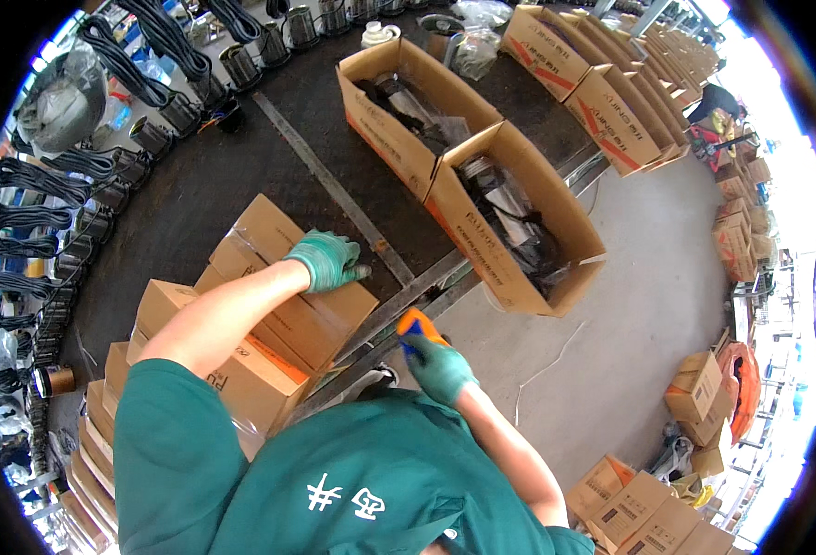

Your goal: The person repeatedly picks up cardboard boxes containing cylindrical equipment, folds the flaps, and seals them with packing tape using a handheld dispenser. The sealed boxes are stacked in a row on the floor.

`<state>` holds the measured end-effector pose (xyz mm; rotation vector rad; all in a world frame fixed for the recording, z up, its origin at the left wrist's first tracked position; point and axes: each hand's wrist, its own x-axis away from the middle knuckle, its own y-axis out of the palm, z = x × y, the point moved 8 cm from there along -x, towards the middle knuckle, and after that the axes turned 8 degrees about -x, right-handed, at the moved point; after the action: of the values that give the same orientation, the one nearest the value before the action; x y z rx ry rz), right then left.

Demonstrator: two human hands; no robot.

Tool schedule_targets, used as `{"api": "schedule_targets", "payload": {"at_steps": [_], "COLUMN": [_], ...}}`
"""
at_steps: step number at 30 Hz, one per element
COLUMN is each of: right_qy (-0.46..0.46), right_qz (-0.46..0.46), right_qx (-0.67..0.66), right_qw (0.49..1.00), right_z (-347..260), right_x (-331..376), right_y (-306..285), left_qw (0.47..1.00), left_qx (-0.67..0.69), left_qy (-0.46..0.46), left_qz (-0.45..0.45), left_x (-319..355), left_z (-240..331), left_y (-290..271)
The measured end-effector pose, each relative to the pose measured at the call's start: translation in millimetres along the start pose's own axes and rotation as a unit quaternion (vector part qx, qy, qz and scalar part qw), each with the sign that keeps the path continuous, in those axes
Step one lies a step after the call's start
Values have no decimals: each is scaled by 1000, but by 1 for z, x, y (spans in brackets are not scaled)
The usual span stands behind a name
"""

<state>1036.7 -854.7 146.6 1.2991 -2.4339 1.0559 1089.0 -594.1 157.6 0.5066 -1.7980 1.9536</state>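
Observation:
My left hand (326,262), in a green glove, lies on top of a closed cardboard box (313,326), fingers stretched over it. Clear tape shows on this box. Lower and to the right, my gloved right hand (440,372) is closed around an orange and blue hand tool (417,324), held off the boxes; its exact kind cannot be made out. Beyond stand two open cartons, the farther carton (385,141) and the nearer carton (482,254). Each contains metal parts and black items in clear plastic.
More closed boxes (165,303) run along the left of my body. Metal cylinders with coiled black cables (163,51) line the dark table's (264,171) far and left edges. Open cartons (616,120) stand at the far right. Other boxes (634,509) sit at lower right.

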Motion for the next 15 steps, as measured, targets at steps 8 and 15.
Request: {"api": "schedule_targets", "payload": {"at_steps": [8,15], "right_qy": [103,-18], "right_qz": [347,284], "right_qx": [-410,-558], "right_qw": [837,779], "right_z": [291,321], "right_x": [79,-55], "right_y": [-140,-239], "left_qw": [794,714], "left_qx": [581,620], "left_qy": [-171,-286], "left_qz": [59,157], "left_x": [-85,-146], "left_z": [49,96], "left_y": [-63,-68]}}
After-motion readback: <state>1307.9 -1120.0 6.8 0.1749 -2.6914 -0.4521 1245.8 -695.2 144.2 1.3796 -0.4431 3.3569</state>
